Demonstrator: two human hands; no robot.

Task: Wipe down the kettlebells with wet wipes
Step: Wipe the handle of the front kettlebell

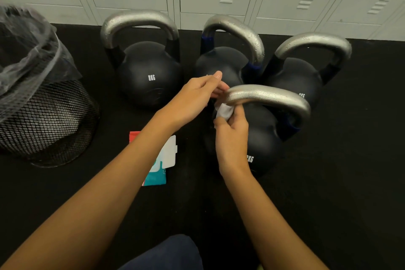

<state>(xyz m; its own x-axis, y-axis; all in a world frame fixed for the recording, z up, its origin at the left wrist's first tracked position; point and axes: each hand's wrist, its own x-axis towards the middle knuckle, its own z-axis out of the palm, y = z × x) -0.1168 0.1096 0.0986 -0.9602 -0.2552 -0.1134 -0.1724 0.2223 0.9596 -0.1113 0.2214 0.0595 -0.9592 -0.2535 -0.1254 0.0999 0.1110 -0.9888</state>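
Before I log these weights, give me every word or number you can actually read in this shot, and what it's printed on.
"8KG": white, on the body of the far-left kettlebell.
"KG": on the nearest kettlebell; the right hand hides the digit.
"KG", digit unclear: on the far-right kettlebell, partly hidden.
Middle rear kettlebell: marking hidden behind the left hand.
Wet wipes pack: print too small to read.

We see two forearms bare from elbow to wrist, with no sleeves, watch or rings showing. On our left hand (pixel 192 96) one thumbnail shows, short and unpainted; our right hand (pixel 232 136) shows its back. At the bottom edge, dark navy fabric (pixel 171 254) covers our knee.
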